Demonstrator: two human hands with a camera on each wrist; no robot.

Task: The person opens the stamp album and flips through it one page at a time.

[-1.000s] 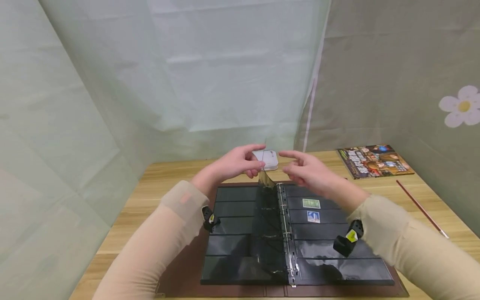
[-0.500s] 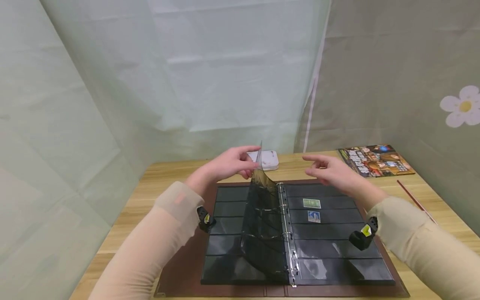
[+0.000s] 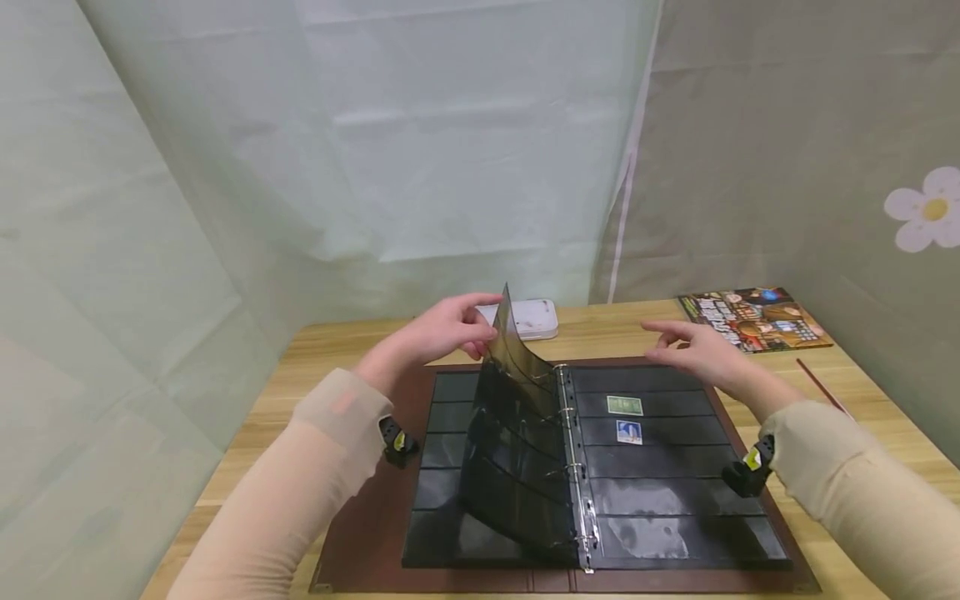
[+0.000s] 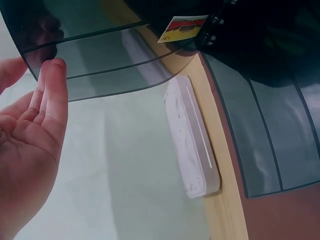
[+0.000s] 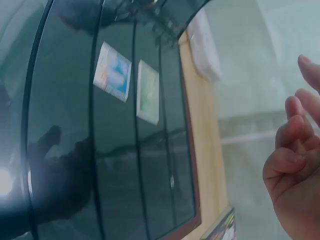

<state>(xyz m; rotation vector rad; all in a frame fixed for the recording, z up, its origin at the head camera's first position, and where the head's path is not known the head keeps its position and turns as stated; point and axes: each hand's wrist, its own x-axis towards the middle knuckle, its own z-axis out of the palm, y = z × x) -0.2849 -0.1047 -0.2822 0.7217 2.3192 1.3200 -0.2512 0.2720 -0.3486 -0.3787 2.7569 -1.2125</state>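
A ring-bound stamp album point(image 3: 360, 542) with a brown cover lies spread on the table. My left hand point(image 3: 438, 329) pinches the far outer corner of a dark see-through album page point(image 3: 517, 458), which stands raised and bowed left of the metal rings point(image 3: 576, 475). A red and yellow stamp point(image 4: 182, 29) shows near the rings in the left wrist view. On the right-hand page sit a green stamp point(image 3: 625, 406) and, just below it, a blue stamp point(image 3: 628, 432). My right hand point(image 3: 697, 354) hovers over that page's far edge, holding nothing, index finger extended and other fingers loosely bent.
Behind the album is a white flat case point(image 3: 536, 318), partly hidden by the raised page. A colourful magazine point(image 3: 757, 319) lies at the back right, with a thin red stick point(image 3: 821, 385) nearer me. Pale cloth hangs around the table.
My left hand has moved left with the page, which swings further over that way and bows more. My right hand has drawn away to the right.
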